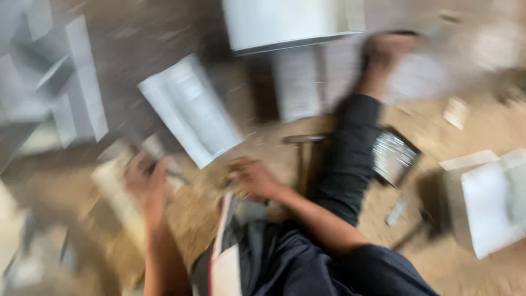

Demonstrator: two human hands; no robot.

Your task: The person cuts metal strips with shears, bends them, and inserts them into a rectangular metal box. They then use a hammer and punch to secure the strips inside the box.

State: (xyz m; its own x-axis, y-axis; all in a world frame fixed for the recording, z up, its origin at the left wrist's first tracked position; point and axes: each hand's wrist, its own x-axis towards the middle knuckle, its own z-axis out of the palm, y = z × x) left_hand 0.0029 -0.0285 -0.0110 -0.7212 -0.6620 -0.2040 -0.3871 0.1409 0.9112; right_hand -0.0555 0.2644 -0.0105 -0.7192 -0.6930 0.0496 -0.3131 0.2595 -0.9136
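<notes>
Honestly everything is heavily motion-blurred, so only the big shapes are readable. The person sits on a sandy, dusty floor (482,126) with one leg in dark trousers (345,159) stretched out toward 12 o'clock, the bare foot (386,52) ending up near a white box-like container (285,22) at the top edge.

The left hand (145,183) sits at about 8 o'clock from the middle of the view. It looks curled around or pressed onto a pale, flat piece of paper or card (118,192), but I can't tell whether the fingers actually grip it or just lie on it, too smeared. The right hand (253,178) is just below centre, knuckles up, fingers bent downward toward the floor; whether it has hold of anything I can't tell. The two hands are near each other but apart.

An open booklet (192,109) with printed pages lies at about 11 o'clock from the right hand, tilted diagonally. More white folded sheets (76,87) are stacked at 10 o'clock near the left edge. Another printed sheet (298,82) lies just beside the leg at 12 o'clock. A dark-framed flat thing with a shiny face (392,156) rests right of the knee at 3 o'clock, and a white carton (493,203) sits farther out at 4 o'clock. A white and red strip of fabric or paper (224,257) lies over the lap at 6 o'clock.
</notes>
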